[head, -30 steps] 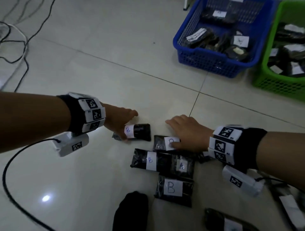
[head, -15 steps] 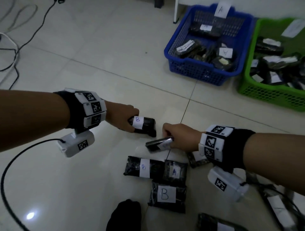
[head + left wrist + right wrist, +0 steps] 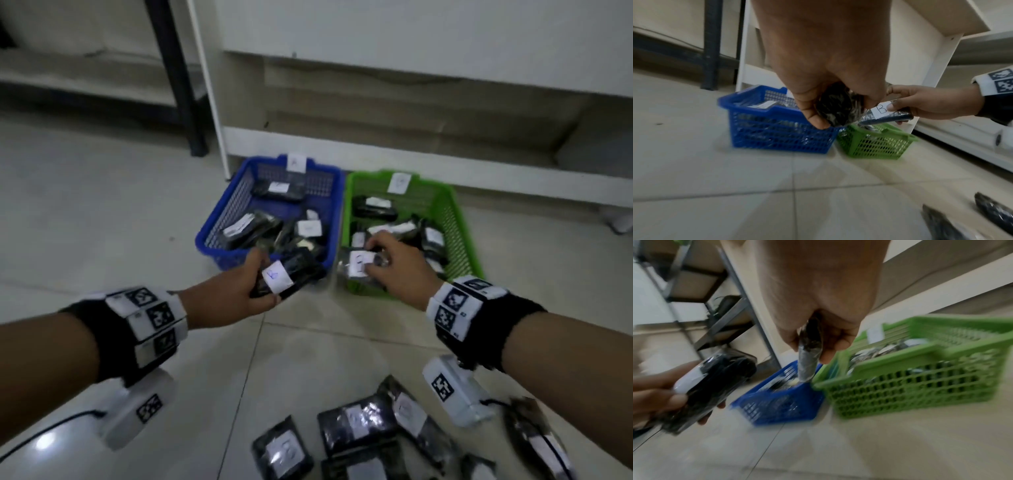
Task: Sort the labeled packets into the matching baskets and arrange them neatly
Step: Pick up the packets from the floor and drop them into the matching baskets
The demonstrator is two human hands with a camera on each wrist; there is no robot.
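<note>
My left hand [image 3: 239, 291] grips a black packet with a white B label [image 3: 287, 275], held just in front of the blue basket [image 3: 219, 236] near its right corner. My right hand [image 3: 394, 263] pinches a second black packet labelled B [image 3: 356, 263] over the front left corner of the green basket [image 3: 459, 233]. In the left wrist view the left hand's packet [image 3: 835, 107] sits between thumb and fingers, and the right hand's B packet [image 3: 885, 113] hangs above the green basket [image 3: 875, 142]. Both baskets hold several labelled black packets.
Several black labelled packets [image 3: 356, 421] lie on the tiled floor near me. The baskets stand side by side against a white cabinet [image 3: 411, 102]. A dark metal post [image 3: 178, 78] stands at the back left. A black cable [image 3: 41, 435] runs from my left wrist.
Both hands lifted their packets off the floor pile and carried them forward to the baskets. My view has tilted up toward the cabinet.
</note>
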